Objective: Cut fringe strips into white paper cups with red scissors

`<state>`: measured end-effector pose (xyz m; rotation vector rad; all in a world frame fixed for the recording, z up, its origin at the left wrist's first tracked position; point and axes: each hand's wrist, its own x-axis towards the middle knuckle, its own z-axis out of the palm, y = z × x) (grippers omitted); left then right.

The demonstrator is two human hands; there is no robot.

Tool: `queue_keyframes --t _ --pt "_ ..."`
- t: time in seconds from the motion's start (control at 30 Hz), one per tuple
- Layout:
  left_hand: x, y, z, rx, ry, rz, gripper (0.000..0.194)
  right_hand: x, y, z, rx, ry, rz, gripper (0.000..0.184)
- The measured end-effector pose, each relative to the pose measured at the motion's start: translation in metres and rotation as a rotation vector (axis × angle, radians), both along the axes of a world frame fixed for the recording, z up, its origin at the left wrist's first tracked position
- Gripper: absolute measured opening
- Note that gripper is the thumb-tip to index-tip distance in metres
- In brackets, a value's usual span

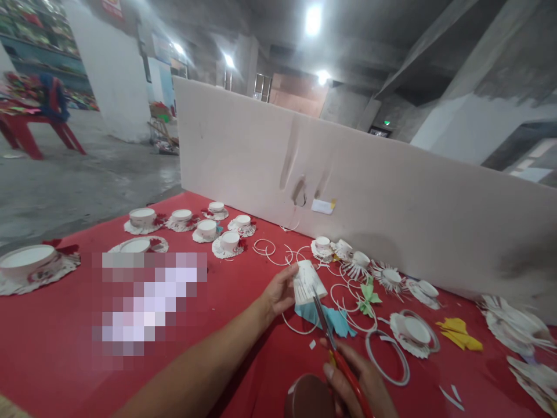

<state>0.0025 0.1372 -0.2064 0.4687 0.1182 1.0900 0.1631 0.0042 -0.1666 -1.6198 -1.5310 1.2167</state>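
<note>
A white paper cup point(307, 278) is gripped in my left hand point(281, 290), its wide rim facing down toward me and its side slit into strips. My right hand point(363, 374) is closed around red-handled scissors point(333, 339), whose blades reach the cup's lower edge. Beneath the cup lies blue crepe paper point(333, 319). Thin white paper rings point(300, 331) are scattered around it, and a small white scrap point(312, 344) rests near the blades. A brown round object point(310, 397) sits below my right hand.
Fringed paper cups point(228, 242) stand upside down across the red table point(243, 302). To the right lie green paper point(369, 297), a roll of rings point(387, 357) and yellow paper point(460, 335). A pale board point(369, 186) rises along the back edge. A pixelated patch hides part of the left side.
</note>
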Motion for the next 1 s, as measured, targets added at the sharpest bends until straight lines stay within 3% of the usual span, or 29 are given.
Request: queue_keyframes --t 0.23,1.0 --pt "0.0004 0.0003 -0.0002 0.022 -0.013 0.002 0.042 0.0011 0.0027 -0.0046 -0.002 0.006 0.002 0.077" --pt "0.0006 0.0012 -0.0015 0.020 0.023 0.030 0.041 0.0034 0.0037 -0.0092 0.056 -0.024 -0.038 0.065"
